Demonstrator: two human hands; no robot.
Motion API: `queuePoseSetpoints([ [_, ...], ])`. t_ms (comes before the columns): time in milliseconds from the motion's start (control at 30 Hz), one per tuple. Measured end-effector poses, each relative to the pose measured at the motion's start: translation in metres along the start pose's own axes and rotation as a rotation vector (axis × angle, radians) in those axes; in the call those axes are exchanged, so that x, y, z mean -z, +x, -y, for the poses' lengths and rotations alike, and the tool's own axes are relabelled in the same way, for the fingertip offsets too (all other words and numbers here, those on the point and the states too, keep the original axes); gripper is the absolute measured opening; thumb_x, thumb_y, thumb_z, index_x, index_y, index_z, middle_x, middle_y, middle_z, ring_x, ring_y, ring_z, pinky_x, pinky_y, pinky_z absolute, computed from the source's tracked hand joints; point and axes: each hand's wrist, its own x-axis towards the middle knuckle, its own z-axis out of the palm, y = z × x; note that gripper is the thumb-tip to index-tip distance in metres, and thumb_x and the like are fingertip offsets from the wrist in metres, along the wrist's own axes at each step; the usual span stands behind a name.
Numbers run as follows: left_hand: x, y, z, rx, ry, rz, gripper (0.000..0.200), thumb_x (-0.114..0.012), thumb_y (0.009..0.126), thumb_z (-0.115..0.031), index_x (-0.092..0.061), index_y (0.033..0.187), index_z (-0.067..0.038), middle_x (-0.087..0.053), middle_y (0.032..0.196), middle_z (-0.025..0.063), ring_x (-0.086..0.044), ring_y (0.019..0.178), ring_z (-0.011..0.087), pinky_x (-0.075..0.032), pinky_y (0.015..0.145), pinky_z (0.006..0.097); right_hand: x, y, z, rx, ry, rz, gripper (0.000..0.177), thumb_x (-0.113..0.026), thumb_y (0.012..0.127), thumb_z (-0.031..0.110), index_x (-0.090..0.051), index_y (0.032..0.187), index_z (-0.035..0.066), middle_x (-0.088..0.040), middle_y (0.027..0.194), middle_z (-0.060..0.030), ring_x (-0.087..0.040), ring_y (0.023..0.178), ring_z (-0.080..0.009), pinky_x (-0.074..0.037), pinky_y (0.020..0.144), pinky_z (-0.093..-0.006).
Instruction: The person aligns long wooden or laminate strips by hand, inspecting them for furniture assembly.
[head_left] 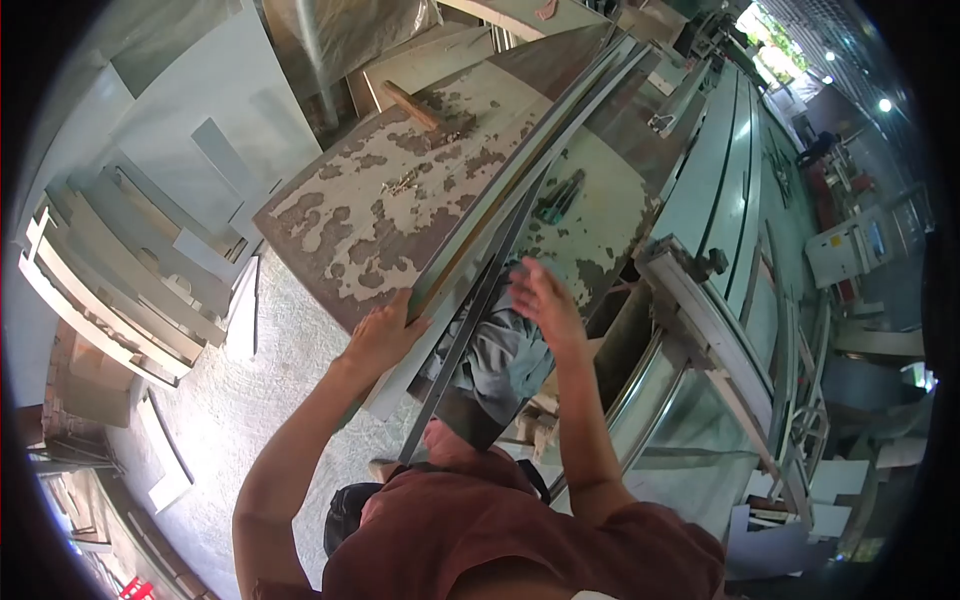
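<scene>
A long pale board [478,226] with a brown edge lies diagonally across the worn, patchy tabletop [330,225]. My left hand [383,335] rests on the near part of this board, fingers spread over its edge. Beside the board runs a thin dark metal strip [470,312], which reaches down toward my body. My right hand [540,296] is raised to the right of the strip, its fingers apart and nothing visible in them. Grey cloth [505,345] shows beneath and between the hands. Dark-handled pliers or a similar tool [562,198] lie on the table beyond my right hand.
A wooden stick [410,104] lies at the table's far side. To the right is a long machine with a metal rail [715,335]. Curved wooden frames [110,290] stand at the left, with pale panels [225,100] behind them.
</scene>
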Motion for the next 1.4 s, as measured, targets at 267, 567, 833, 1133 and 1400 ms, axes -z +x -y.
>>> queuePoseSetpoints([
  [267,-0.015,0.103,-0.021,-0.039,0.136,-0.067,0.055,-0.053,0.081,-0.032,-0.035,0.125,-0.004,-0.056,0.100,0.0256,-0.054,0.097,0.0391,-0.041,0.087,0.0452,-0.004,-0.023,-0.013,0.051,-0.103,-0.034,0.055,-0.049,0.086,0.041,-0.043,0.121,0.000,-0.056,0.103,-0.0121,-0.057,0.090,-0.0195,-0.043,0.081,-0.0294],
  [567,-0.011,0.100,-0.024,-0.270,0.253,-0.234,0.047,-0.055,0.082,-0.024,-0.041,0.125,-0.012,-0.046,0.117,0.0186,-0.041,0.116,0.0294,-0.036,0.094,0.0408,0.000,-0.032,-0.011,0.152,-0.322,-0.068,0.045,-0.046,0.089,0.036,-0.046,0.118,0.001,-0.058,0.102,-0.0138,-0.059,0.088,-0.0192,-0.044,0.078,-0.0285],
  [833,0.027,-0.023,0.046,0.030,-0.079,-0.200,0.046,-0.058,0.081,-0.017,-0.043,0.122,-0.004,-0.046,0.119,0.0216,-0.047,0.108,0.0363,-0.039,0.089,0.0390,0.010,-0.040,-0.014,0.278,-0.577,-0.122,0.032,-0.048,0.089,0.024,-0.049,0.115,0.005,-0.061,0.088,-0.0125,-0.061,0.081,-0.0198,-0.045,0.071,-0.0275],
  [1133,-0.010,-0.096,0.050,0.228,-0.072,-0.004,0.073,-0.068,0.073,-0.031,-0.033,0.130,-0.003,-0.045,0.118,0.0206,-0.047,0.109,0.0335,-0.039,0.091,0.0381,-0.039,-0.040,-0.021,0.216,-0.587,0.012,0.044,-0.054,0.087,0.023,-0.038,0.122,0.002,-0.058,0.092,-0.0138,-0.060,0.071,-0.0182,-0.047,0.062,-0.0296],
  [1400,-0.030,-0.082,0.070,0.224,-0.060,-0.081,0.073,-0.068,0.069,-0.031,-0.033,0.128,-0.004,-0.049,0.116,0.0230,-0.051,0.104,0.0345,-0.041,0.087,0.0377,-0.043,-0.010,-0.037,0.026,-0.258,-0.143,0.079,-0.057,0.083,0.040,-0.012,0.136,0.002,-0.043,0.121,-0.0197,-0.050,0.101,-0.0230,-0.044,0.080,-0.0329],
])
